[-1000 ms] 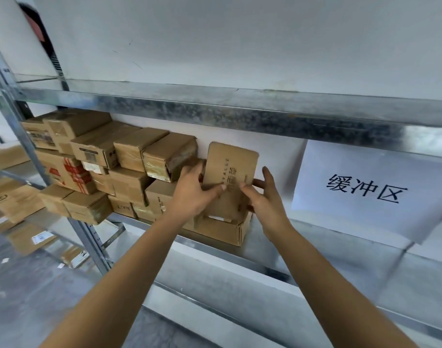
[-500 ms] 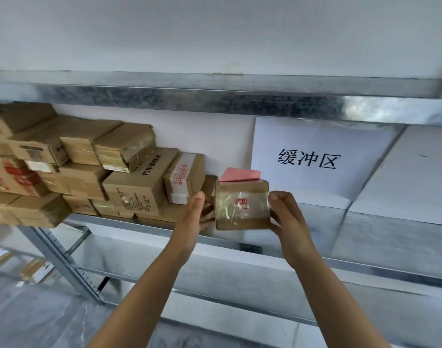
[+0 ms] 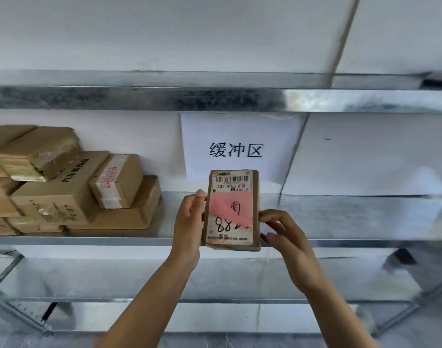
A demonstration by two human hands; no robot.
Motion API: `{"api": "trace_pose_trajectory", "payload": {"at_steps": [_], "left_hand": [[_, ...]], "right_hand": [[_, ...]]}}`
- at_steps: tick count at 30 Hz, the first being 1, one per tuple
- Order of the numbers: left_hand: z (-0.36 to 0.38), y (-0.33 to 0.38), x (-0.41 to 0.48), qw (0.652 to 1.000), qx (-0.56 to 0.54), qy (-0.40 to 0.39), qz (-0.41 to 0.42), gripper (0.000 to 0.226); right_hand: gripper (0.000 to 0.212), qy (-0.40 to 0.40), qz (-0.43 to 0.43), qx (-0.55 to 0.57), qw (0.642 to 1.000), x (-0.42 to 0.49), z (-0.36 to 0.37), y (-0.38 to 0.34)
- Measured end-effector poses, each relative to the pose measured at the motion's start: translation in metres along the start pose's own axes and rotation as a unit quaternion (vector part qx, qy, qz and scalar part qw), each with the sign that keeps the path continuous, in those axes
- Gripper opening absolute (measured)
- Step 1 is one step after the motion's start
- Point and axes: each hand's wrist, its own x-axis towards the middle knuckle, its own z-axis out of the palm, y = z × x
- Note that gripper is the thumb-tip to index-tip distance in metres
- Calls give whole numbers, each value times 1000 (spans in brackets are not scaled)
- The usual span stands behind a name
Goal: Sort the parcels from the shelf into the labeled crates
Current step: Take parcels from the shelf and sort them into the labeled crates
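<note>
**A:** Where is the parcel (image 3: pixel 232 209)?

**B:** It's upright with its label facing us, in front of the shelf's (image 3: pixel 340 214) near edge.

**A:** And the fingers?

**B:** The left hand (image 3: pixel 189 219) grips its left edge, thumb on the front. The right hand's (image 3: pixel 282 234) curled fingertips pinch the right edge.

**A:** Any room around it?

**B:** The stacked boxes (image 3: pixel 89 192) end left of the left hand, with a gap between. The shelf's metal surface shows to the right, and the paper sign (image 3: pixel 237 149) hangs on the far wall.
</note>
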Motion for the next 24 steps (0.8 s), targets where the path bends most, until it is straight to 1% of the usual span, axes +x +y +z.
{"api": "trace_pose_trajectory", "payload": {"at_steps": [2,4,5,7,9,11,14,17,21,24], "left_hand": [[28,-3,-8,1000,18,-18,6,34],[59,-9,-17,999,32,-34,11,32],[75,-14,-22,998,36,-43,9,27],[108,-21,-37,996,31,-78,5,20],[143,-29,-53,992,15,-129,4,22],[173,-38,-64,983,0,-183,12,29],[226,-48,-82,967,1,-253,27,42],[280,-55,-102,949,-1,-313,29,52],[350,-62,-129,917,-11,-398,33,48],[397,-67,-150,884,-9,-466,37,43]], "right_hand": [[16,27,-14,-8,999,-11,-20,-2],[10,60,-19,-25,998,-21,-48,-3],[11,75,-19,-34,996,-27,-64,-3],[21,105,-24,-44,993,-37,-98,-3],[33,132,-29,-49,990,-48,-135,-6],[39,153,-25,-51,987,-59,-168,-7],[44,185,-16,-81,979,-86,-225,-16],[40,195,-1,-119,974,-116,-275,-32],[42,248,13,-151,957,-159,-331,-58],[42,301,22,-173,937,-191,-365,-70]]}}
